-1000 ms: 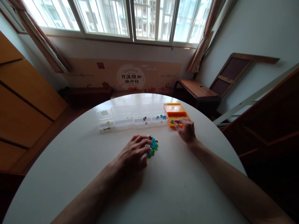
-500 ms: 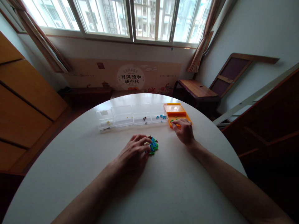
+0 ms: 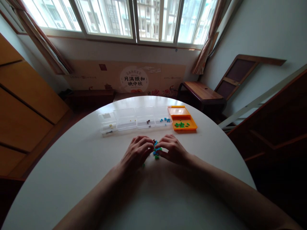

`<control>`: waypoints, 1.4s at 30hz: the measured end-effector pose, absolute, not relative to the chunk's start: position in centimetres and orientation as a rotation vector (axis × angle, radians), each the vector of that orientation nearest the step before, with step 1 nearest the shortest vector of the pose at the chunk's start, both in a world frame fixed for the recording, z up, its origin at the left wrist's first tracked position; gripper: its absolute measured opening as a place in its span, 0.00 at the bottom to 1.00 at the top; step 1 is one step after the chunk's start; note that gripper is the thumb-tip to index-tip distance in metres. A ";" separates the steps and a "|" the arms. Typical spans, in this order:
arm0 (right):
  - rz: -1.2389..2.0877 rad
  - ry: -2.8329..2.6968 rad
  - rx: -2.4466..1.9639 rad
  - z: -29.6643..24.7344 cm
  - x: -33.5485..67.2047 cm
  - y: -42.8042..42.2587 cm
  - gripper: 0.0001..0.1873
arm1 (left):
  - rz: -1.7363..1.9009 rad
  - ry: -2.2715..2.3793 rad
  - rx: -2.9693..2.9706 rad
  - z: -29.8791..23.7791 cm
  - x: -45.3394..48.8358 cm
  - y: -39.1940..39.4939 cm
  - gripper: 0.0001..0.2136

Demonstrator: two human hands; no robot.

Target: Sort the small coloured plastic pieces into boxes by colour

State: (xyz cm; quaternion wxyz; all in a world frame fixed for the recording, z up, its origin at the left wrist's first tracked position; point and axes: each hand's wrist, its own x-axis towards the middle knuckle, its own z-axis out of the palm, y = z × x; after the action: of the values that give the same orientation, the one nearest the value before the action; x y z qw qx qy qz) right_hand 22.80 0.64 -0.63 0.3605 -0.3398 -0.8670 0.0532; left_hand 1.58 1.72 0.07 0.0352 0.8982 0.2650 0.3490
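A small pile of blue and green pieces, with a few dark ones, lies on the round white table. My left hand rests at its left side with fingers bent, fingertips on the pieces. At the pile's right side is my right hand, its fingers curled and pinched at the edge of the pile. What either hand grips is too small to see. One green piece lies beside my left hand.
An open orange box holding green pieces stands beyond my right hand. Left of it runs a row of clear boxes, one with blue pieces. A wooden bench stands past the table's far edge.
My right hand has left the orange box and come back left to the pile. The left hand stayed at the pile, its fingers shifting a little.
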 end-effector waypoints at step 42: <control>0.008 -1.725 -1.475 -1.4 28.4 4.5 0.08 | 0.757 0.746 2.823 0.4 1.4 1.3 0.05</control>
State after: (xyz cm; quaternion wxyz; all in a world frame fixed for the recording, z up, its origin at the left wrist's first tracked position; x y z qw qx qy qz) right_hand 28.42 4.51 -1.35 0.4222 -0.5890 -0.6891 0.0031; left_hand 1.39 1.29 0.35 0.0623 0.9340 0.2469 0.2505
